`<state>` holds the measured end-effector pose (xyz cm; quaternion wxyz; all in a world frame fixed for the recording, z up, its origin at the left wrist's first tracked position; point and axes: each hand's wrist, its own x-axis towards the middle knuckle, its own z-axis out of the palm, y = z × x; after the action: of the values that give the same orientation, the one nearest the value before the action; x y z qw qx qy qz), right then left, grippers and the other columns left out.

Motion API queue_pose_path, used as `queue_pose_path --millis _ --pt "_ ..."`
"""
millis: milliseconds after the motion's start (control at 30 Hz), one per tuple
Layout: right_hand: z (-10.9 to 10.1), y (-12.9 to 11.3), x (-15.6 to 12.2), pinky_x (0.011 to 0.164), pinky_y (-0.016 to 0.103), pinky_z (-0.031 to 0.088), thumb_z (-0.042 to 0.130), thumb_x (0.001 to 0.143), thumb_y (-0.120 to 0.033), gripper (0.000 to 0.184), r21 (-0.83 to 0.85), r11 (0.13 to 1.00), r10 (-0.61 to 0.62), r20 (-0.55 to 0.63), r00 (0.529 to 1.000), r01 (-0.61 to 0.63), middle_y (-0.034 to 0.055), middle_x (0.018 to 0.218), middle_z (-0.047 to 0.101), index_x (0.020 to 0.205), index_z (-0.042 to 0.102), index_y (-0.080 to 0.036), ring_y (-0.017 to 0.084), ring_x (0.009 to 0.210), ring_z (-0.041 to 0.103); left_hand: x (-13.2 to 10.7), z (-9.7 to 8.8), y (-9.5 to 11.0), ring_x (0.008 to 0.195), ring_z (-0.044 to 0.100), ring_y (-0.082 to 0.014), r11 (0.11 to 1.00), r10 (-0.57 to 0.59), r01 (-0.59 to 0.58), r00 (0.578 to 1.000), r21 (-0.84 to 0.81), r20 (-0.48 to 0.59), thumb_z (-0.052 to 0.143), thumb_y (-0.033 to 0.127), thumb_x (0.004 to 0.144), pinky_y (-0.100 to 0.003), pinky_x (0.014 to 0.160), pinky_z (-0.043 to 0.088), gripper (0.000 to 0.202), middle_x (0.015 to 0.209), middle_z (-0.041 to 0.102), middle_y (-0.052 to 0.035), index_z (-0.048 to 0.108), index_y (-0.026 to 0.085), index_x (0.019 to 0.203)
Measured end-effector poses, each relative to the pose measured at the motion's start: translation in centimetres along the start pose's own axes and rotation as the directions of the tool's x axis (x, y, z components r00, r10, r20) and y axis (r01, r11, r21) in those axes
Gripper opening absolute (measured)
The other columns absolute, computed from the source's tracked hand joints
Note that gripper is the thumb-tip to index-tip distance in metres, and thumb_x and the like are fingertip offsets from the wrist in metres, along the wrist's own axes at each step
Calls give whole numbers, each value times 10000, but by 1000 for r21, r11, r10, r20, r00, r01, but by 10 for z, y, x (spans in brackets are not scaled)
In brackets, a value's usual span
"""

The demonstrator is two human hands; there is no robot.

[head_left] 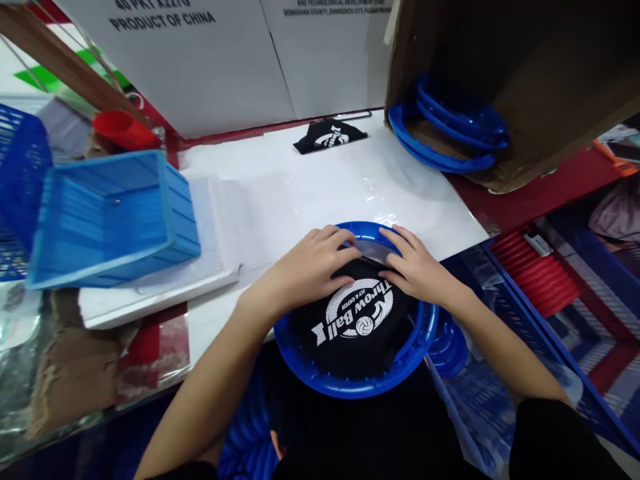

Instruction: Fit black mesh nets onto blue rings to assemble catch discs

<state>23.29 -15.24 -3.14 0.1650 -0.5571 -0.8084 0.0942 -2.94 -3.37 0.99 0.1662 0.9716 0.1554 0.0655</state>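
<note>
A blue plastic ring (345, 387) is tilted at the table's front edge, close against my body. Inside it lies a black cloth (350, 353) printed in white with "Throw Ball". My left hand (325, 263) grips the cloth's far edge by the ring's upper left, with its fingers curled and thumb on the cloth. At the upper right, my right hand (415, 263) pinches the cloth near the same edge, its fingers reaching over the ring's rim. A gap shows between the cloth and the far rim. Fingertips are partly hidden.
Another black printed cloth (330, 137) lies at the back of the white tabletop (260, 220). A cardboard box (525, 147) holds blue rings (440, 160). At left stands a light blue bin (175, 207) near a red cup-like piece (125, 130). Red rings (535, 273) sit in a crate at right.
</note>
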Motion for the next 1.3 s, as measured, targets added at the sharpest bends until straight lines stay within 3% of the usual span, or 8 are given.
queue_pose_path --millis 67,167,233,300,433,533,867,1300 --pt "-2 9 13 1292 697 411 689 1022 -323 141 32 998 -50 48 998 49 149 1690 502 962 755 -213 433 1622 364 7 15 -9 1306 572 -400 999 32 -33 999 35 20 747 378 963 -579 1109 497 338 1458 629 -171 745 212 1257" --pt "-6 23 30 1283 687 421 699 1025 -345 177 88 986 -151 99 983 143 149 1625 577 927 758 -211 408 1595 413 4 31 -29 1312 558 -406 1000 -3 3 998 7 -57 781 574 921 -599 1141 487 553 1467 572 -191 716 222 1342" --pt "-7 30 39 1275 691 423 708 1022 -363 212 128 974 -202 98 974 189 132 1579 622 875 759 -219 395 1580 432 -1 35 -39 1279 576 -405 999 -39 38 994 -15 -106 780 707 871 -594 1127 503 683 1442 555 -206 719 201 1325" --pt "-8 36 45 1268 697 423 738 1004 -388 237 181 961 -226 85 970 208 110 1557 644 827 757 -231 387 1581 429 -4 34 -43 1213 611 -391 998 -65 62 992 -30 -107 750 748 874 -578 1079 534 671 1390 574 -205 741 177 1226" --pt "-12 43 49 1278 697 398 772 970 -419 249 304 929 -250 97 963 210 72 1579 635 788 733 -254 373 1606 399 -6 24 -41 1082 666 -312 990 -100 92 993 -109 -69 635 508 1027 -505 991 566 330 1276 636 -155 731 195 1069" --pt "-17 46 46 1296 684 371 740 978 -384 223 382 901 -258 95 962 204 71 1597 620 800 692 -259 350 1589 436 -8 18 -41 1081 679 -276 972 -85 69 994 -223 -63 593 305 1023 -467 987 562 157 1255 657 -125 719 211 1023" --pt "-18 32 12 1188 636 504 680 1011 -375 139 422 905 70 -33 997 -49 119 1524 653 922 656 -271 323 1390 643 -3 17 -48 829 689 -185 900 -194 107 966 -423 -169 661 330 983 -346 829 554 145 915 756 -38 739 230 913" --pt "-14 34 10 1064 553 549 575 1035 -368 167 415 902 167 -78 983 -120 101 1299 730 905 610 -270 289 1181 689 -3 20 -56 751 687 -185 789 -381 250 916 -562 -127 682 407 902 -339 747 553 209 778 773 -32 774 226 848"
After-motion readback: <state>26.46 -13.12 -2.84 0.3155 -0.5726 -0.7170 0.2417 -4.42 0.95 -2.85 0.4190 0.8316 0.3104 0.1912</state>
